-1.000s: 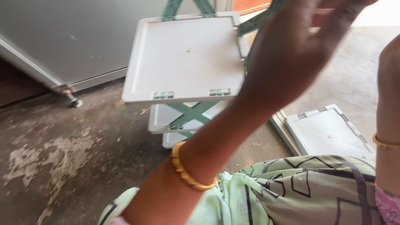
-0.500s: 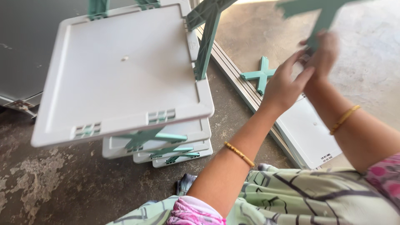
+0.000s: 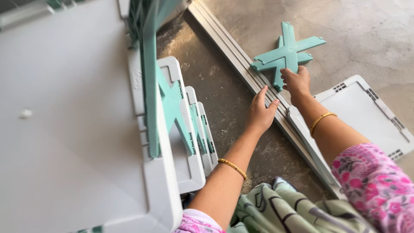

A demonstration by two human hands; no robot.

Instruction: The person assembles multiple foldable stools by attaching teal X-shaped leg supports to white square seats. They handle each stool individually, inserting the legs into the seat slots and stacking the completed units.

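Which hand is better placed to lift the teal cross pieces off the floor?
Right. The right hand already has its fingers on the lower arm of the teal cross pieces. The left hand rests spread on the metal floor track, short of them, so it would likely have to reach across.

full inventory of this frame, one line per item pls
cross braces: at least two stacked, teal, on the floor past the rail, under the right hand's fingers
shelf panel: one, white, flat on the floor at right
shelf unit: one, white trays with teal cross sides, fills the left
metal rail: one, grey, runs diagonally across the floor
concrete floor: grey, bare at top right
patterned cloth: pale green with dark lines, bottom centre
bangles: two, gold, one on each wrist
left hand: open, fingers on the rail
right hand: fingertips on the cross braces, pink floral sleeve
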